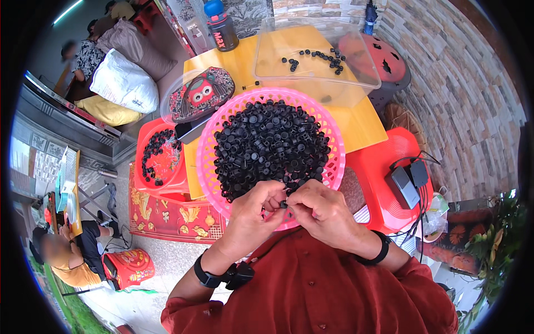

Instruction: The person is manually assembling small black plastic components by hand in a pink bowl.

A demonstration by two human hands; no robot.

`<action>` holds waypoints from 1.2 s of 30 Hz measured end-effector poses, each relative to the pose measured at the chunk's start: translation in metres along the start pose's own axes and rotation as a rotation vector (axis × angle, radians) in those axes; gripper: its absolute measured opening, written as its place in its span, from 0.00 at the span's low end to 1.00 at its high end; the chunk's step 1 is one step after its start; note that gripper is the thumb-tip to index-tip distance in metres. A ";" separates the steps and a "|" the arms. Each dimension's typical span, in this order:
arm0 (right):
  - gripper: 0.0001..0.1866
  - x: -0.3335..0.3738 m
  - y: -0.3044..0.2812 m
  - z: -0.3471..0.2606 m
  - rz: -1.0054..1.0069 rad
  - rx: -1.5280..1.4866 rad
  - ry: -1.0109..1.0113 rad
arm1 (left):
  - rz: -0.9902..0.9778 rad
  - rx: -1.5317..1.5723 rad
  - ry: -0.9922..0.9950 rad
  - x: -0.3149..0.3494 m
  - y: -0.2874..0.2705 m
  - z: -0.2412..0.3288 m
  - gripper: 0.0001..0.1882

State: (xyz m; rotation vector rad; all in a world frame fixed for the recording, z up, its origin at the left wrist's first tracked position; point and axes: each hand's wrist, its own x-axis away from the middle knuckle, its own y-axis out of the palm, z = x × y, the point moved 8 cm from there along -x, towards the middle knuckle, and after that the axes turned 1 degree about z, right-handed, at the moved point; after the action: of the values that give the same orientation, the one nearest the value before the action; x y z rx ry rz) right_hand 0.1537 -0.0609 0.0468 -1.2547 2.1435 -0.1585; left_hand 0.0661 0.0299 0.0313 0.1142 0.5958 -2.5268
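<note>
Both hands meet over the near rim of a round pink plastic basket (337,131) heaped with small black plastic caps (267,139). Between the fingertips sits one small black cap (283,204). My left hand (250,209) has its thumb and fingers closed at the left side of that cap. From the other side, my right hand (322,210) pinches it with thumb and forefinger. The fingers cover much of the cap, so its exact shape cannot be made out.
A yellow table (361,119) bears the basket, a clear plastic tray (278,75) with scattered black caps, an owl-patterned case (194,97) and a bottle (222,33). At left, a red basin (146,125) holds black pieces. Cabled black devices (406,183) lie on a red stool (384,167).
</note>
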 end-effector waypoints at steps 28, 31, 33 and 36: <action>0.12 0.039 0.039 0.050 -0.251 -1.401 0.948 | 0.056 0.167 0.046 -0.002 0.002 0.003 0.32; 0.11 0.041 0.039 0.052 -0.246 -1.513 0.941 | 0.068 0.128 0.103 -0.002 0.002 0.012 0.34; 0.10 0.040 0.040 0.051 -0.251 -1.535 0.923 | 0.079 0.101 0.108 -0.002 -0.001 0.016 0.34; 0.09 0.036 0.031 0.055 -0.152 -1.477 0.928 | 0.098 -0.085 0.046 -0.013 -0.023 0.010 0.33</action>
State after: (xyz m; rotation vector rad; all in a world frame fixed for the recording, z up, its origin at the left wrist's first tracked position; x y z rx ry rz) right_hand 0.1504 -0.0623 -0.0262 -2.4531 2.9795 1.2365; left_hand 0.0652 0.0492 0.0518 0.1665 0.6985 -2.4064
